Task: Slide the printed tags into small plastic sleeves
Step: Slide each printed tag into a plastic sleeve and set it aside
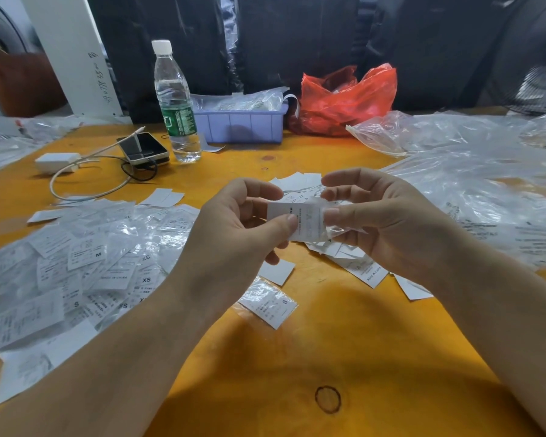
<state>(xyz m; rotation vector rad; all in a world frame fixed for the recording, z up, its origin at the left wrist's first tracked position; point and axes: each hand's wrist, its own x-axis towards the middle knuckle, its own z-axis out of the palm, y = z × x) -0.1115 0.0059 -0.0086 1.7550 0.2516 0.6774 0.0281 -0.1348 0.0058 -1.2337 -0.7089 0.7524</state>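
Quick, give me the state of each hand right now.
Left hand: closed, pinching the printed tag.
Right hand: closed, pinching the plastic sleeve that the tag is partly inside.

Tags in the left pile (85, 263) read M, XS, S, "MADE IN CHINA".

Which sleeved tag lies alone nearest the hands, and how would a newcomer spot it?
Start at the orange table, between the forearms. Just below the left hand lies one sleeved tag, marked S. Unlike the heap of sleeved tags to the left, it lies by itself.
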